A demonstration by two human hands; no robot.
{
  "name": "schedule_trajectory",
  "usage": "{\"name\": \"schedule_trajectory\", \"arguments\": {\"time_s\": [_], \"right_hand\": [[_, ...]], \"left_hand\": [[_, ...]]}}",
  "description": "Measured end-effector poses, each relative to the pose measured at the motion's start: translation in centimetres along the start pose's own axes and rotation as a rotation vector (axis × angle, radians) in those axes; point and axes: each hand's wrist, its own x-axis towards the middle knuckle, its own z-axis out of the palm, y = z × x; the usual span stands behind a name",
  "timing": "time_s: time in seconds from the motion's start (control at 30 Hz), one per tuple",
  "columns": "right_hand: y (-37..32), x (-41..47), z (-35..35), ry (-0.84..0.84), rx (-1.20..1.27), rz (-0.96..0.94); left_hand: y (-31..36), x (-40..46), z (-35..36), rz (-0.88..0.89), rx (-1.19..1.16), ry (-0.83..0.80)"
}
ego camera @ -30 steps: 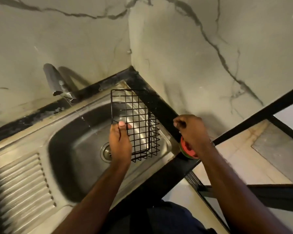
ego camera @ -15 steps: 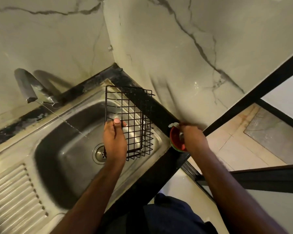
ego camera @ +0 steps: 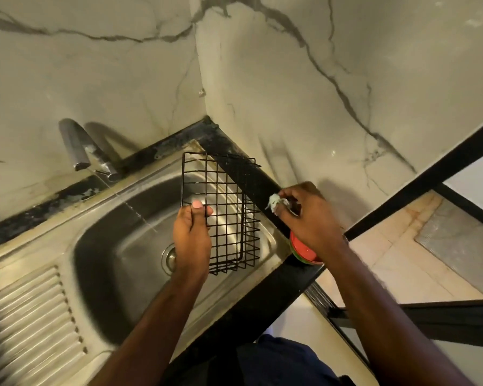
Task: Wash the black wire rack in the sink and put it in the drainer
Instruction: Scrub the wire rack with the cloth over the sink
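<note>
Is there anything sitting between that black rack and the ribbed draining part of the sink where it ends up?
Nothing visible does. The left hand holds the black wire rack upright over the sink; the ribbed drainer lies bare to the left, with only the basin and a thin stream of water between.

We see the black wire rack [ego camera: 226, 215] (a shallow basket of thin grid wires) held tilted above the right side of the steel sink [ego camera: 117, 246], while the ribbed drainer [ego camera: 37, 316] at the sink's left lies apart from it.
</note>
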Motion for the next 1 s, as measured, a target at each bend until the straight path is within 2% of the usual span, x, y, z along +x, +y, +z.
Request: {"name": "schedule_trajectory", "arguments": {"time_s": [0.13, 0.33, 0.47, 0.63, 0.8, 0.87, 1.0], "right_hand": [[-4.7, 0.7, 1.1, -0.043, 0.508, 0.066], [-11.2, 1.9, 2.7, -0.136, 0.792, -0.028], [-14.8, 2.4, 4.2, -0.154, 0.666, -0.209], [-19.0, 2.7, 6.2, -0.070, 0.379, -0.563], [-21.4, 2.1, 7.8, -0.146, 0.010, -0.775], [-21.9, 1.3, 8.5, -0.200, 0.004, -0.830], [-22.6, 0.4, 9.7, -0.309, 0.147, -0.782]], "left_hand": [[1.5, -0.2, -1.6, -0.046, -0.087, 0.031], [4.1, -0.8, -5.5, -0.118, -0.167, 0.122], [5.2, -1.1, -7.9, -0.088, -0.198, 0.201], [6.2, -1.6, -10.8, -0.038, -0.181, 0.339], [6.5, -2.4, -12.7, -0.017, -0.210, 0.396], [6.5, -2.7, -13.3, -0.026, -0.222, 0.415], [6.4, -3.1, -14.5, -0.018, -0.179, 0.444]]}}
